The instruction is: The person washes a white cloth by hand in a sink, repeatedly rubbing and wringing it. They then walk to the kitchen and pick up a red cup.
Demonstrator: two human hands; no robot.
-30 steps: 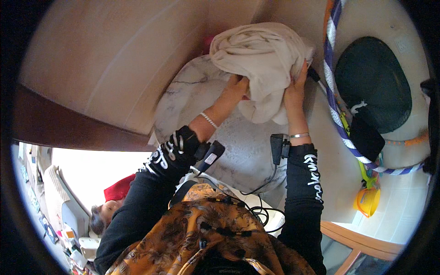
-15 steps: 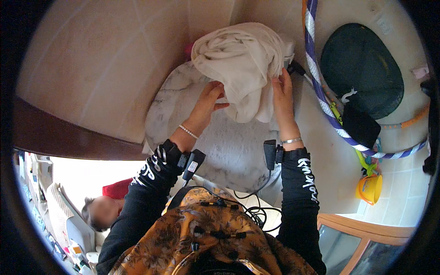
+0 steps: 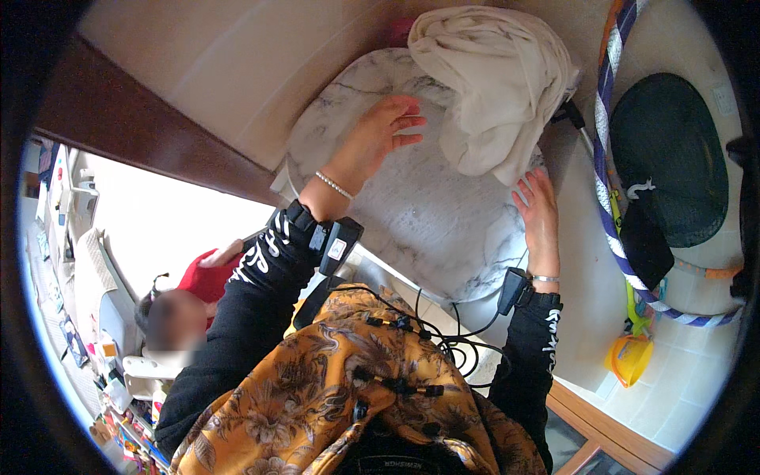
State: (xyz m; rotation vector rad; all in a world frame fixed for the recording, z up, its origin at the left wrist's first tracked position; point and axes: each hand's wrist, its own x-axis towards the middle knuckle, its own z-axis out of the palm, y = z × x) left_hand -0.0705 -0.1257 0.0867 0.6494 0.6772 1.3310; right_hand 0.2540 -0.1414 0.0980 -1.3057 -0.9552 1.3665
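A bundled cream cloth lies heaped at the far side of a round, marble-patterned table. My left hand is held over the table to the left of the cloth, apart from it, with fingers spread and nothing in them. Just below the cloth's lower right end is my right hand, its fingers stretched out and holding nothing. Whether its fingertips touch the table edge I cannot tell. Both wrists wear bracelets, and a black device is strapped by the left sleeve.
To the right hang a purple-and-white hoop, a dark green oval thing and a yellow toy bucket. Black cables dangle between my body and the table. Another person in red is at lower left.
Both hands have come away from the cream cloth, the left to its left and the right below it. The whole view has turned and shifted.
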